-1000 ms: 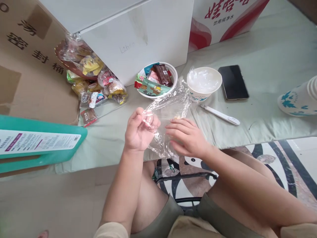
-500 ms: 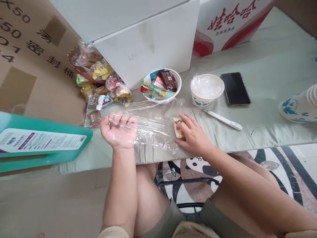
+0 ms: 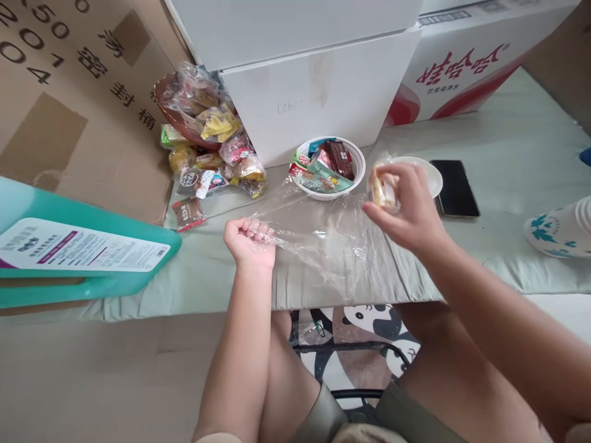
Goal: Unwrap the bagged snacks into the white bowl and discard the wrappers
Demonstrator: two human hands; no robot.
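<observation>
My left hand (image 3: 252, 243) is closed in a fist on one end of a clear plastic sheet or bag (image 3: 327, 249), which is crumpled and stretched out to the right over the cloth. Raised above the cloth, my right hand (image 3: 413, 206) pinches a small cream-and-brown snack piece (image 3: 382, 189) that seems to have clear film around it. Behind that hand is a white paper cup (image 3: 431, 175), partly hidden. A white bowl (image 3: 359, 178) of packaged snacks stands beyond the plastic.
A bowl (image 3: 170, 111) heaped with wrapped snacks is at the back left, more packets below it. A green jug (image 3: 157, 246) stands left, white boxes (image 3: 318, 111) behind. A phone (image 3: 457, 187) and stacked paper cups (image 3: 561, 227) lie right.
My right hand has lifted the snack piece off the plastic and moved it up and right, hiding the white knife. My left hand keeps its hold; the view has shifted slightly.
</observation>
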